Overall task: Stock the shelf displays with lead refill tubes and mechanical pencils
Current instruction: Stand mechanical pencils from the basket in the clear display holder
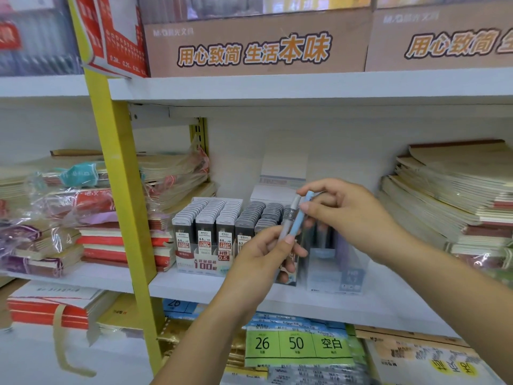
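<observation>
Blue pencil [301, 215] and grey pencil [291, 211] held upright over clear display box [333, 276] on shelf [194, 287]. Hands close together: left hand [261, 259] grips both lower ends, right hand [347, 209] pinches blue pencil's top, probably separating it for slotting. Lead refill tubes [205, 220] in rows just left.

Bare shelf [388, 297] lies between clear display [334, 275] and notebook stacks [458, 195].

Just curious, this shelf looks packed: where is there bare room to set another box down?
Bare shelf runs along the front edge, before the lead refill display, and widens between the clear pencil box and the right notebook stack, though the right arm hides part. The left side is crowded: notebook piles sit close against the display.
</observation>
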A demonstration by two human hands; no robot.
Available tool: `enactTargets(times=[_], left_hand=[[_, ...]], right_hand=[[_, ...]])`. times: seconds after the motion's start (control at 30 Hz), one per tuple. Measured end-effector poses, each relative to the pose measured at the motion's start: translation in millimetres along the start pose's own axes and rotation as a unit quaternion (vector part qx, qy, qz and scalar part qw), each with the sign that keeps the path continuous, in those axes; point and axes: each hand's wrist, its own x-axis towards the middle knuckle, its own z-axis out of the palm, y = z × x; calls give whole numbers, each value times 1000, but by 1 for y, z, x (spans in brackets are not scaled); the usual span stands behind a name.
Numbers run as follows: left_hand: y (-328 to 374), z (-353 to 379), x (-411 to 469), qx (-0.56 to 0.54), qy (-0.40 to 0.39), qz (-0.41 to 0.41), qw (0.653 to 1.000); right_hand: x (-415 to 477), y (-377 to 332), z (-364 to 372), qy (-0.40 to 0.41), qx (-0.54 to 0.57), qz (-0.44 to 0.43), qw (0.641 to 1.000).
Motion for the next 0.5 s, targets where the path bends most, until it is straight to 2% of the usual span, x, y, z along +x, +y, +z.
enactTargets(times=[0.1, 0.2, 0.3, 0.37, 0.5], left_hand=[[0, -5, -3, -18, 4, -13, 1000], [0, -13, -5, -46, 49, -26, 997], [1, -17, -5, -75, 103, -22, 992], [3, -17, -4, -38, 124, -10, 992], [11, -11, -1, 75, 107, 33, 991]], right_hand=[[-9, -2, -14, 47, 87, 6, 995], [-23, 2, -26, 28, 87, 26, 995], [-34, 4, -31, -46, -39, 45, 997], [-35, 1, -29, -99, -145, 35, 984], [-26, -10, -12, -90, -244, -25, 965]])
